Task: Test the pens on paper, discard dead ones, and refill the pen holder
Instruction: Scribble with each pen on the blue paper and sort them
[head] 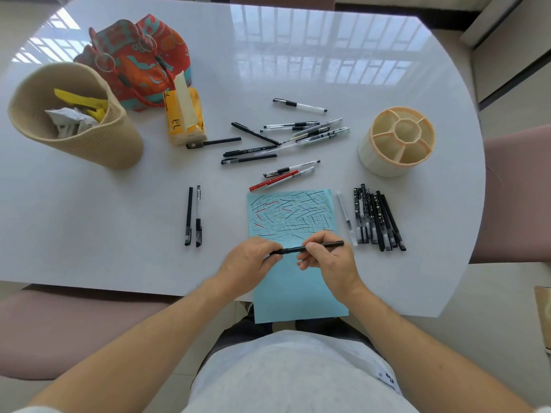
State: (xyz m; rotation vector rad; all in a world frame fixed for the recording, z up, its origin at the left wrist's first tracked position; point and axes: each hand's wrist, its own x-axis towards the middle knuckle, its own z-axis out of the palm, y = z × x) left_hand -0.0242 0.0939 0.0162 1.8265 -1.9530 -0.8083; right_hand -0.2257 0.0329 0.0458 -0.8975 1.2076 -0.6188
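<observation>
Pens lie in several groups on the white tabletop [89,234], and one black pen [307,248] is held level across the lower middle of the frame, just above the blue paper [298,293]. The left hand [247,260] has its fingers curled round the pen's left end, and the right hand [331,263] pinches the barrel nearer its right end, so both hands are clamped on the same pen, close together. The paper reaches over the near edge of the tabletop, and its upper half is covered with black strokes and a few red ones. Right of the paper lies a tidy row of pens [378,219], side by side, some black and some patterned. Left of the paper, well apart from it, two dark pens [193,216] lie parallel. Just beyond the paper's top edge rests a red pen [272,180] with clear ones beside it, and farther up sits a loose scatter of pens [283,135], crossing one another. At the right centre stands a cream pen holder [396,141] with divided compartments, none showing a pen. In the upper left a beige woven basket [89,144] holds crumpled paper and yellow scraps; beside it stand a yellow tissue pack [179,123] and a red-patterned bag [140,61].
</observation>
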